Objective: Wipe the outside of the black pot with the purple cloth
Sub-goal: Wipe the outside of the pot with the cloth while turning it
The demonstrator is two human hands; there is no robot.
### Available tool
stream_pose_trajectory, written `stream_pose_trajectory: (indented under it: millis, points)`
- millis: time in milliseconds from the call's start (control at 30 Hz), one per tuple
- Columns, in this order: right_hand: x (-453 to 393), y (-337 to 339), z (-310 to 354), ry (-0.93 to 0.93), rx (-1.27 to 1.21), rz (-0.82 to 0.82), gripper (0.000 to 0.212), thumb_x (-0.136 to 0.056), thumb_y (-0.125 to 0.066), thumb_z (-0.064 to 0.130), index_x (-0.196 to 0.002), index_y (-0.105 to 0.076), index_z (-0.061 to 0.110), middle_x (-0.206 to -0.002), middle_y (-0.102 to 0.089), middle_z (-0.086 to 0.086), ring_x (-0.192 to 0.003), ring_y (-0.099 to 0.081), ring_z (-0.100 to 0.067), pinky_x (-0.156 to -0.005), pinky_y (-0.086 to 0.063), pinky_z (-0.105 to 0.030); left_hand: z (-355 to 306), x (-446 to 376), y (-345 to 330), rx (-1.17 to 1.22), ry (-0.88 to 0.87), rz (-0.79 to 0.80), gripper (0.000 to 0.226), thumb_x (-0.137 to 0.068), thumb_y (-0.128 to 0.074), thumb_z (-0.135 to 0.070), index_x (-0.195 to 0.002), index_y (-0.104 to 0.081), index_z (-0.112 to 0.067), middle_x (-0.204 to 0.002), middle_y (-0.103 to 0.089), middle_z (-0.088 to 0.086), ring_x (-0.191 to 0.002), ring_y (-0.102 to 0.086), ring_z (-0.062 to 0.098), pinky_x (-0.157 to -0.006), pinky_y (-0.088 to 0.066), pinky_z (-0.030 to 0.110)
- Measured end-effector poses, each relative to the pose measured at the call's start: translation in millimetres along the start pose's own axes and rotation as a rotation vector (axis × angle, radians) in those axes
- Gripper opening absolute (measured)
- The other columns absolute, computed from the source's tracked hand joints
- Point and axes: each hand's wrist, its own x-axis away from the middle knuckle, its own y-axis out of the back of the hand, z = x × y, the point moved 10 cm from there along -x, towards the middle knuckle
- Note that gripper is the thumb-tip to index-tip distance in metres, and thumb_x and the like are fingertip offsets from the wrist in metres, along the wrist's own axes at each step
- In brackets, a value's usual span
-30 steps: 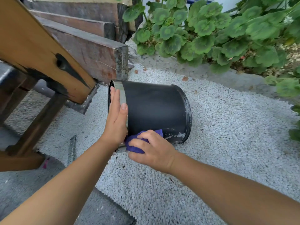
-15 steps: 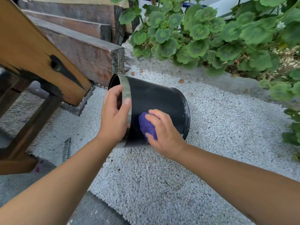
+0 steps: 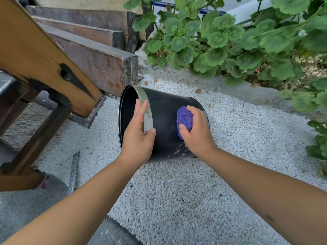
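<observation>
The black pot (image 3: 164, 110) lies on its side on white gravel, its open mouth facing left and its base to the right. A shiny metal band runs round its rim. My left hand (image 3: 138, 137) rests on that rim with straight fingers and the thumb against the pot's side. My right hand (image 3: 198, 133) grips the bunched purple cloth (image 3: 184, 117) and presses it on the pot's outer wall near the base. Pale scuff marks show low on the wall.
A slanted wooden beam (image 3: 44, 62) and stacked timber blocks (image 3: 99, 59) stand close to the left of the pot. Green leafy plants (image 3: 230, 38) fill the back right. A metal strip (image 3: 73, 171) lies on the gravel at lower left, beside grey pavement.
My right hand has carried the cloth from the pot's lower side near the rim up and right toward the base. The left hand's fingers have straightened along the rim.
</observation>
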Motion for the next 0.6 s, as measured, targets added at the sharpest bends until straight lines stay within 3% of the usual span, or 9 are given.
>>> stream_pose_trajectory:
  millis: [100, 167, 233, 267, 333, 433, 500, 567, 600]
  points:
    - [-5.7, 7.6, -1.0, -0.032, -0.017, 0.008, 0.055, -0.089, -0.057, 0.023, -0.140, -0.038, 0.019, -0.138, -0.042, 0.004, -0.116, -0.035, 0.005, -0.101, -0.032, -0.020, -8.1, -10.9, 1.7, 0.029, 0.080, -0.049, 0.075, -0.085, -0.053, 0.011, -0.143, -0.042, -0.035, -0.157, -0.018, -0.018, -0.125, -0.018, -0.031, -0.104, -0.028, 0.004]
    - [-11.2, 14.7, 0.3, -0.055, -0.024, -0.012, 0.053, -0.089, -0.058, 0.023, -0.139, -0.039, 0.020, -0.137, -0.045, 0.001, -0.117, -0.042, -0.005, -0.099, -0.038, -0.026, -14.8, -19.8, 4.2, 0.087, 0.125, -0.102, 0.070, -0.083, -0.053, 0.013, -0.136, -0.053, -0.034, -0.155, -0.028, -0.015, -0.111, -0.028, -0.036, -0.080, -0.035, -0.006]
    - [-19.4, 21.8, 6.6, -0.059, -0.048, -0.035, 0.052, -0.088, -0.058, 0.024, -0.137, -0.041, 0.021, -0.134, -0.048, 0.000, -0.114, -0.047, -0.010, -0.096, -0.039, -0.026, -11.9, -30.6, 12.8, 0.171, 0.241, -0.189, 0.067, -0.081, -0.054, 0.014, -0.125, -0.062, -0.035, -0.145, -0.045, -0.011, -0.095, -0.046, -0.030, -0.063, -0.039, -0.004]
    - [-24.3, 24.3, 10.8, -0.054, -0.066, -0.037, 0.052, -0.088, -0.058, 0.025, -0.137, -0.041, 0.022, -0.132, -0.050, 0.001, -0.111, -0.048, -0.010, -0.094, -0.039, -0.026, -3.9, -35.2, 16.5, 0.261, 0.337, -0.227, 0.064, -0.079, -0.054, 0.015, -0.121, -0.065, -0.033, -0.135, -0.054, -0.008, -0.085, -0.056, -0.022, -0.061, -0.045, 0.002]
    - [-33.5, 26.2, 19.6, -0.033, -0.094, -0.031, 0.051, -0.086, -0.059, 0.025, -0.135, -0.043, 0.022, -0.127, -0.052, 0.001, -0.108, -0.050, -0.012, -0.093, -0.042, -0.027, 11.4, -37.2, 17.3, 0.473, 0.518, -0.258, 0.059, -0.079, -0.054, 0.015, -0.121, -0.065, -0.025, -0.127, -0.060, 0.006, -0.093, -0.067, 0.007, -0.079, -0.058, 0.028]
    - [-36.0, 22.8, 24.6, -0.028, -0.111, -0.029, 0.052, -0.087, -0.060, 0.023, -0.136, -0.043, 0.020, -0.130, -0.052, -0.001, -0.112, -0.050, -0.015, -0.096, -0.040, -0.027, 11.4, -18.9, 24.1, 0.335, 0.479, -0.147, 0.057, -0.088, -0.060, -0.010, -0.141, -0.047, -0.023, -0.146, -0.045, 0.010, -0.125, -0.052, 0.026, -0.106, -0.043, 0.046]
    - [-31.9, 18.3, 23.3, -0.033, -0.106, -0.028, 0.052, -0.088, -0.060, 0.023, -0.137, -0.042, 0.021, -0.132, -0.050, -0.001, -0.114, -0.048, -0.013, -0.095, -0.036, -0.024, -4.8, 4.5, 9.9, 0.059, 0.276, 0.104, 0.082, -0.083, -0.060, -0.046, -0.153, -0.020, -0.031, -0.164, -0.005, -0.001, -0.149, -0.013, 0.017, -0.119, -0.015, 0.042]
    - [-28.5, 14.6, 20.2, -0.050, -0.102, -0.014, 0.053, -0.089, -0.060, 0.023, -0.139, -0.041, 0.022, -0.135, -0.048, -0.001, -0.115, -0.046, -0.012, -0.094, -0.032, -0.022, -21.5, 21.5, -3.2, -0.249, 0.021, 0.244, 0.094, -0.079, -0.049, -0.067, -0.154, -0.003, -0.034, -0.159, 0.027, -0.008, -0.147, 0.021, 0.013, -0.116, 0.003, 0.042]
    - [-28.9, 12.9, 20.8, -0.051, -0.100, -0.003, 0.054, -0.089, -0.060, 0.023, -0.139, -0.040, 0.022, -0.136, -0.049, -0.001, -0.116, -0.047, -0.013, -0.093, -0.032, -0.022, -32.9, 23.1, -3.3, -0.439, -0.123, 0.230, 0.091, -0.081, -0.043, -0.068, -0.155, -0.004, -0.031, -0.158, 0.028, -0.005, -0.146, 0.026, 0.016, -0.115, 0.007, 0.045]
